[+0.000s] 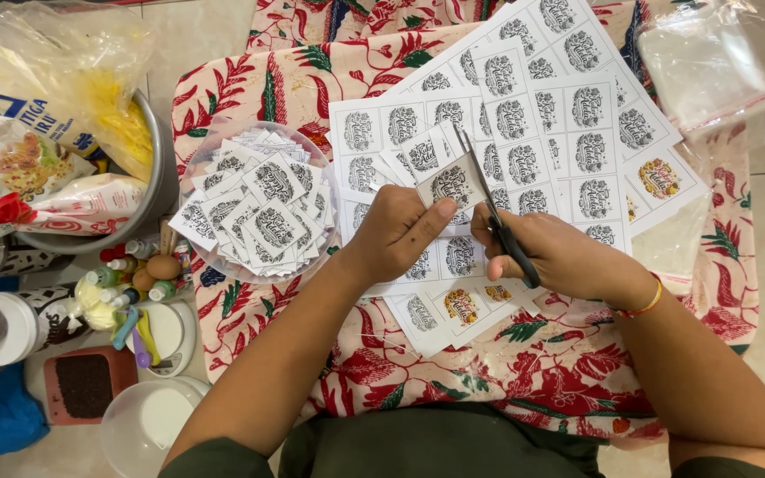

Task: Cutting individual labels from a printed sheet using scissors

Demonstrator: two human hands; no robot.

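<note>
A small square white paper label with a black ornamental print (453,184) is pinched in the left hand (397,232), just right of the clear round plastic bowl of cut labels (258,202). Black-handled scissors (496,212), blades narrowly parted, are gripped by the right hand (560,255) above white printed label sheets (568,115).

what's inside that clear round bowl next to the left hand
The clear bowl holds a heap of cut paper labels, black pattern on white. Whatever lies beneath the top labels is covered.

Matt paper labels (453,184); metal scissors (489,208); printed cloth (453,372).
</note>
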